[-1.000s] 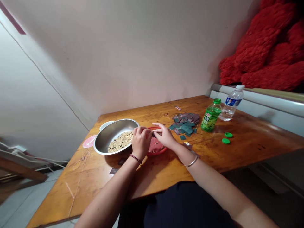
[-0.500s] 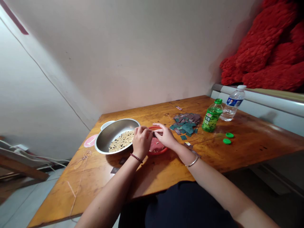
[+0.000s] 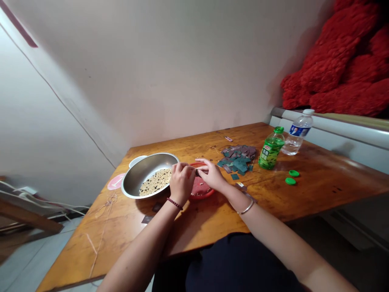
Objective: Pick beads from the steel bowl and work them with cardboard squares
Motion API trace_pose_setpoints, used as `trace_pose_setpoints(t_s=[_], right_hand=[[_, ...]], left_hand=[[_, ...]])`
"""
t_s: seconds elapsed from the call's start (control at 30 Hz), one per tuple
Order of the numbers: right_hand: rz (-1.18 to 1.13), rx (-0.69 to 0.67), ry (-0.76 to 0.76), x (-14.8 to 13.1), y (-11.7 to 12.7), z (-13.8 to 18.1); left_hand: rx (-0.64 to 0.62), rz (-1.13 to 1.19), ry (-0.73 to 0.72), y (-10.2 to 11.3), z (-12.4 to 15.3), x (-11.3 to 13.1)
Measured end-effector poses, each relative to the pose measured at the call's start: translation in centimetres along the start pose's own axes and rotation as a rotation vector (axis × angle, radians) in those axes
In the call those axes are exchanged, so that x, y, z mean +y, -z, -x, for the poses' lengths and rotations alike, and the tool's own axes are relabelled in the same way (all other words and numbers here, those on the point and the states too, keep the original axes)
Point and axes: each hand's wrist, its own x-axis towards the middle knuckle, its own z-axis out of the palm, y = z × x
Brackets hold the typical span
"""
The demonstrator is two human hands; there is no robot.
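Both my hands meet over a small red plastic basket [image 3: 201,190] on the wooden table [image 3: 212,215]. My left hand [image 3: 181,181] is curled, its fingertips pinched toward a small dark piece [image 3: 197,172] between the hands. My right hand [image 3: 212,174] also pinches that dark piece from the right. Left of the basket a steel bowl [image 3: 142,172] holds pale and dark beans [image 3: 155,181]. A pile of small teal and purple squares [image 3: 238,159] lies right of my hands.
A green bottle [image 3: 270,153] and a clear water bottle [image 3: 296,137] stand at the right rear, with two green caps [image 3: 290,177] near them. A pink disc [image 3: 116,181] and loose thread [image 3: 105,207] lie at the left. Red fluffy fabric [image 3: 340,69] sits on a ledge.
Nothing has plainly moved; both hands stay pinched together over the red basket, and the view has shifted only slightly.
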Motion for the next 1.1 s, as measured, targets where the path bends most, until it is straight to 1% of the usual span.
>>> trace_pose_setpoints(t_s=[0.1, 0.2, 0.37, 0.5, 0.63, 0.8, 0.93, 1.1], right_hand=[[-0.002, 0.004, -0.007, 0.01, 0.01, -0.02], [-0.003, 0.001, -0.012, -0.07, 0.01, 0.02], [-0.019, -0.007, -0.022, -0.19, -0.02, 0.06], [-0.008, -0.005, -0.017, -0.14, -0.02, 0.03], [-0.004, -0.003, -0.021, -0.13, -0.03, 0.03], [0.016, 0.001, 0.003, -0.16, -0.04, 0.1], [0.023, 0.0, 0.005, -0.08, -0.03, 0.08], [0.018, 0.001, 0.003, -0.05, -0.05, 0.02]], left_hand=[[-0.005, 0.002, -0.025, -0.11, 0.07, 0.02], [0.001, 0.001, 0.001, -0.17, 0.13, 0.03], [-0.014, 0.003, -0.016, -0.11, 0.09, 0.04], [-0.008, 0.005, 0.01, -0.19, 0.08, -0.04], [-0.002, 0.007, -0.03, -0.29, 0.13, -0.06], [-0.009, 0.003, 0.017, -0.12, 0.1, -0.04], [-0.006, 0.007, -0.025, -0.21, 0.13, -0.07], [-0.006, 0.006, 0.002, -0.22, 0.1, -0.06]])
